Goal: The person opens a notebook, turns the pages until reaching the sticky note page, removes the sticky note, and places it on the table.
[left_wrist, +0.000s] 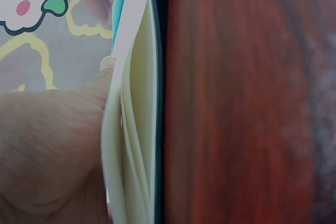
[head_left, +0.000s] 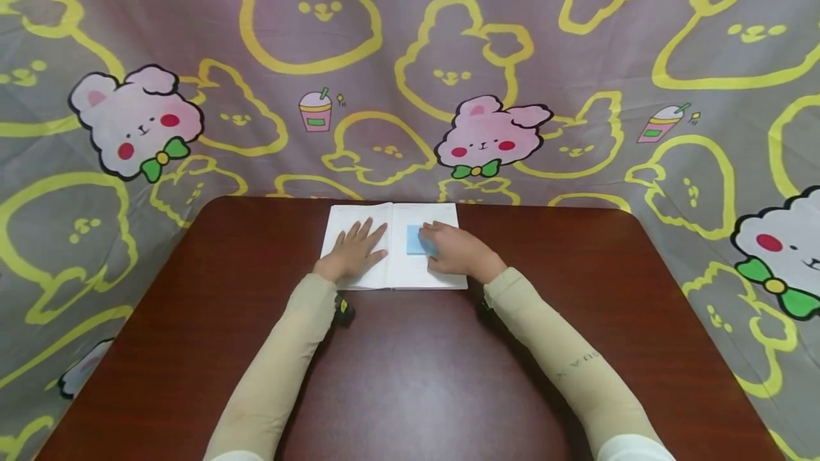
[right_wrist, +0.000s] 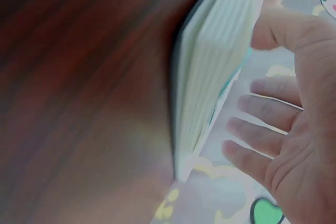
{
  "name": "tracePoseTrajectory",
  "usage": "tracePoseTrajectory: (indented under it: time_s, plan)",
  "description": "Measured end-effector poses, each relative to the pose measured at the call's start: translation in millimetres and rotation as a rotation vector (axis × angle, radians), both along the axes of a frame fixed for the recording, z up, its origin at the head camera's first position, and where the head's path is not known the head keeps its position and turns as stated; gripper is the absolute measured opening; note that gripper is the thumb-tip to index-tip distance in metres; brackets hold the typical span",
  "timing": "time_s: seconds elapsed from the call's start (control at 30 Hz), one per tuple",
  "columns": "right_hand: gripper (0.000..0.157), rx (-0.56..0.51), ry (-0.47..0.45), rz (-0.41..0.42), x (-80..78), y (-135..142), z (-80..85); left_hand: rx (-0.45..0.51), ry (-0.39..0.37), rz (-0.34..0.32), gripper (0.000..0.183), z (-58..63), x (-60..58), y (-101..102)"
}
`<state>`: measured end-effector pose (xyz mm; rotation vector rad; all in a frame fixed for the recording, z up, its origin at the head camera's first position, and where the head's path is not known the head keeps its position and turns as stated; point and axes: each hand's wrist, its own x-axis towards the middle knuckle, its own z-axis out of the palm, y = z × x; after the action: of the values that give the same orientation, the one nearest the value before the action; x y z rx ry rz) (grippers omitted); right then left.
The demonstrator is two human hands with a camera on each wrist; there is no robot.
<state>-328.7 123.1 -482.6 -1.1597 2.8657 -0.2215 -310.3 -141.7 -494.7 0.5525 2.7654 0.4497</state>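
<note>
A notebook (head_left: pixel 410 272) with white pages lies open near the table's far edge. My left hand (head_left: pixel 355 251) rests on the left page with its fingers spread. On the right page is a blue sticky note (head_left: pixel 413 242). Over its right part lies my right hand (head_left: pixel 463 247), fingertips at the note. In the right wrist view, the fingers (right_wrist: pixel 265 111) of that hand are extended, and its thumb is at the page. The left wrist view shows the left hand (left_wrist: pixel 47 140) against the page edges, and several leaves bow apart above a dark cover.
The dark reddish-brown table (head_left: pixel 410 368) spreads around the notebook and toward the person. Behind and at both sides hangs a grey curtain (head_left: pixel 378 98) with yellow outlines and bunny faces. A small black wrist device (head_left: pixel 344 311) sits by the left sleeve.
</note>
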Motion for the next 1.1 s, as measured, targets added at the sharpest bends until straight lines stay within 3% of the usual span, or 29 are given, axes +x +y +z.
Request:
tracePoseTrajectory:
  time_s: [0.33,0.67,0.97,1.1]
  plan:
    - [0.055,0.06,-0.024,-0.003,-4.3,-23,-2.1,-0.007,0.008,0.0,0.066,-1.4,-0.1,1]
    - [0.019,0.068,-0.048,-0.035,-6.9,-33,3.6,-0.005,0.015,-0.001,0.065,-2.7,0.5,0]
    - [0.014,0.032,-0.079,-0.068,-9.7,-36,9.4,0.001,0.003,0.002,0.066,-2.1,-3.2,-1]
    - [0.015,0.018,-0.063,-0.071,-9.7,-38,7.7,0.023,-0.013,0.004,0.067,-10.4,-8.3,-4]
